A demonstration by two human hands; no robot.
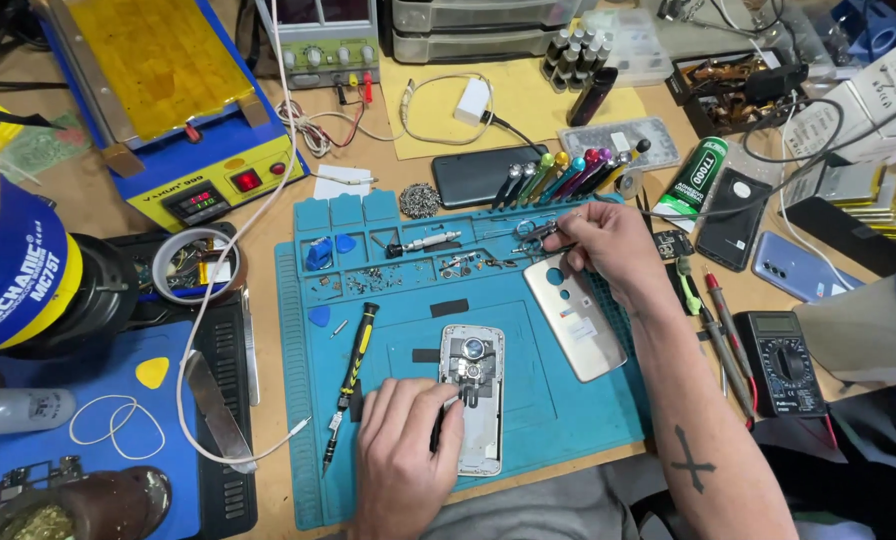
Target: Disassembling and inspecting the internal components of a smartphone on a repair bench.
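An opened phone [475,400] lies face down on the blue work mat [558,405], its camera and inner parts showing. My left hand [403,450] rests on the phone's left edge and pinches a thin dark tool against it. My right hand [608,245] reaches to the mat's upper right and holds metal tweezers [536,235] over the small parts compartments. The phone's pale back cover [575,315] lies beside the phone, just under my right wrist.
A black-and-yellow screwdriver [353,375] lies left of the phone. Coloured screwdrivers [558,175] and a dark phone [473,175] sit behind the mat. A multimeter [783,360] with probes is at right, a yellow heating station [183,90] at upper left, a tape roll [193,265] at left.
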